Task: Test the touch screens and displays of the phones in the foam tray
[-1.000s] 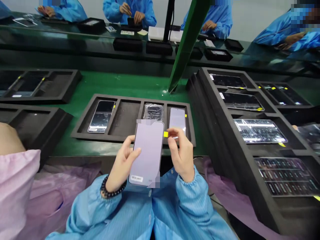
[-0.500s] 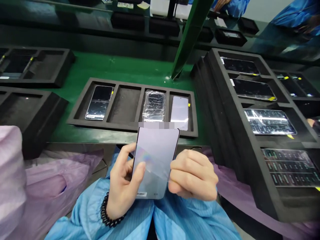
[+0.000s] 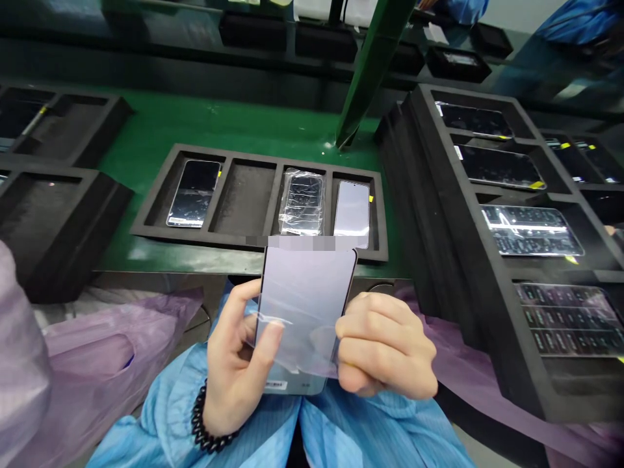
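My left hand [image 3: 241, 357] grips a smartphone [image 3: 309, 286] by its left edge, with the thumb lying over its pale face. A small white label shows near the phone's bottom. Across the phone's lower half a clear film [image 3: 312, 364] stands loose from the surface, its edge catching light near my left thumb. My right hand [image 3: 387, 344] is closed at the phone's right side, its fingertips pinching the film's right end. The pinched bit itself is hidden by the fingers. A blurred strip covers the phone's top edge.
Beyond the phone, a black foam tray [image 3: 238, 244] on the green bench [image 3: 160, 117] has several compartments, three with phones. At right rises a stack of foam trays [image 3: 502, 312] with phones in the top one. More trays [image 3: 49, 234] stand at left. A green post [image 3: 370, 71] slants up behind.
My right hand has shifted slightly right and outward. The film now stands visibly loose across the phone's lower half, where it lay flatter before. My left hand keeps its hold.
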### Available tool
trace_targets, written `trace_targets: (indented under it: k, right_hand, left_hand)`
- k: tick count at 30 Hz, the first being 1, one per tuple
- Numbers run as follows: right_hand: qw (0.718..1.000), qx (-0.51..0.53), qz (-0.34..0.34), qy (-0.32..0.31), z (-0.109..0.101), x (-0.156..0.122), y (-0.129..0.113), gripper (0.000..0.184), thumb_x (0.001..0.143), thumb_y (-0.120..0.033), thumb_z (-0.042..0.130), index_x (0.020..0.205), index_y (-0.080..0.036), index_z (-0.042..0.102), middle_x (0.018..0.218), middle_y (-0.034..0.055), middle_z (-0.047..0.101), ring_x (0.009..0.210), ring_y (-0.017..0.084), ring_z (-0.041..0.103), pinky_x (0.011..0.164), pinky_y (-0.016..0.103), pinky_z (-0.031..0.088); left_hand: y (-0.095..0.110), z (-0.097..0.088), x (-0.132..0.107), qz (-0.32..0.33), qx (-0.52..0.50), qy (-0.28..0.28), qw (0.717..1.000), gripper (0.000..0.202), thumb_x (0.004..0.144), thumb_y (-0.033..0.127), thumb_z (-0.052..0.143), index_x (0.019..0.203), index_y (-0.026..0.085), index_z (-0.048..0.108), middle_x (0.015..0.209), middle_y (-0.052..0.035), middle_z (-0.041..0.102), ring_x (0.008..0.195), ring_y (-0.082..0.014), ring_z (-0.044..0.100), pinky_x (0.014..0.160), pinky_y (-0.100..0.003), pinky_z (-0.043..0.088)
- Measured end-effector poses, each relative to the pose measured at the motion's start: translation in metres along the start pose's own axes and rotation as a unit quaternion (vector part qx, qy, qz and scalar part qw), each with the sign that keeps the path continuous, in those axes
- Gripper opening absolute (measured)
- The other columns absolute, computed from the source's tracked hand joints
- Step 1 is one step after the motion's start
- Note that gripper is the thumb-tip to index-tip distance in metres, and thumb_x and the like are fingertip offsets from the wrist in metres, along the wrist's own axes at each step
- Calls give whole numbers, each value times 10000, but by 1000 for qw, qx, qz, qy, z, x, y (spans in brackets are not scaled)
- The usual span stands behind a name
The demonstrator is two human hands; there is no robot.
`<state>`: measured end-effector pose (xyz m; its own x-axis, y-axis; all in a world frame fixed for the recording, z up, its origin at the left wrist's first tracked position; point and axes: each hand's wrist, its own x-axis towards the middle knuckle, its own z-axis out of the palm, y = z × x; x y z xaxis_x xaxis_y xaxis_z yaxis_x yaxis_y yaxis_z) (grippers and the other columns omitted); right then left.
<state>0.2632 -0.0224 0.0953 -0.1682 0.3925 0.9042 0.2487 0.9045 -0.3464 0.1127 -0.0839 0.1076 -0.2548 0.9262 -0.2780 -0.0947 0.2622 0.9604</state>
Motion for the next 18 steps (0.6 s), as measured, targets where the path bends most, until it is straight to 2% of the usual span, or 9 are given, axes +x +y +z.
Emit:
trace_targets:
  k: [2, 4, 6, 8, 10, 12, 15, 18]
  right_hand:
    - [998, -58, 2, 3, -3, 0, 3, 379, 1013, -303, 511, 659, -193, 591, 627, -3, 578, 567, 111, 478, 482, 289, 441]
    - [990, -138, 13, -8, -5, 1, 12, 322, 975, -306, 566, 670, -217, 618, 742, 24, 661, 703, 149, 545, 590, 308, 511]
    - [982, -180, 38, -44, -4, 3, 24, 277, 919, -268, 627, 644, -242, 606, 912, 27, 734, 878, 203, 597, 739, 368, 549]
    - [982, -151, 85, -76, 0, 3, 38, 302, 891, -218, 640, 599, -250, 568, 989, -3, 762, 1015, 241, 615, 866, 439, 537]
    - [982, -87, 157, -61, 5, 2, 50, 312, 902, -203, 630, 599, -254, 577, 919, -13, 767, 1059, 243, 615, 919, 462, 522]
    - [975, -15, 220, -38, 11, 0, 56, 291, 922, -212, 629, 635, -255, 619, 824, -11, 746, 1024, 225, 620, 929, 451, 522]
    - [970, 68, 229, -51, 17, 1, 57, 245, 916, -225, 674, 673, -251, 664, 814, -12, 730, 986, 203, 624, 947, 429, 519]
    - [967, 86, 235, -57, 22, 6, 54, 230, 886, -221, 721, 662, -249, 676, 914, -13, 753, 1065, 207, 624, 1006, 431, 500]
  left_hand:
    - [-4, 1, 4, -21, -4, -21, 1000, 457, 859, 534, 646, 1152, 215, 498, 542, 67, 554, 432, -56, 456, 448, -149, 369]
    - [-13, 2, 15, -21, -2, -80, 997, 474, 868, 549, 629, 1158, 215, 458, 565, 59, 572, 444, -67, 480, 449, -153, 377]
    - [-25, 3, 31, -18, 7, -139, 990, 450, 876, 537, 622, 1124, 219, 423, 608, 49, 597, 474, -84, 525, 457, -161, 404]
    - [-33, 4, 45, -26, 4, -172, 985, 432, 867, 529, 635, 1060, 221, 401, 630, 48, 596, 500, -91, 541, 468, -166, 421]
    - [-36, 5, 55, -23, -24, -181, 983, 457, 839, 508, 672, 1064, 218, 398, 692, 40, 610, 545, -94, 563, 502, -175, 455]
    - [-34, 4, 61, -7, -50, -181, 982, 510, 814, 466, 706, 1141, 212, 409, 818, 15, 642, 608, -94, 591, 553, -190, 498]
    - [-28, 1, 64, -13, -24, -214, 977, 501, 839, 420, 684, 1209, 207, 424, 908, -1, 648, 633, -85, 597, 581, -192, 515]
    - [-26, -4, 66, -59, 8, -278, 959, 418, 864, 431, 656, 1149, 197, 460, 810, 14, 629, 595, -84, 586, 542, -176, 478]
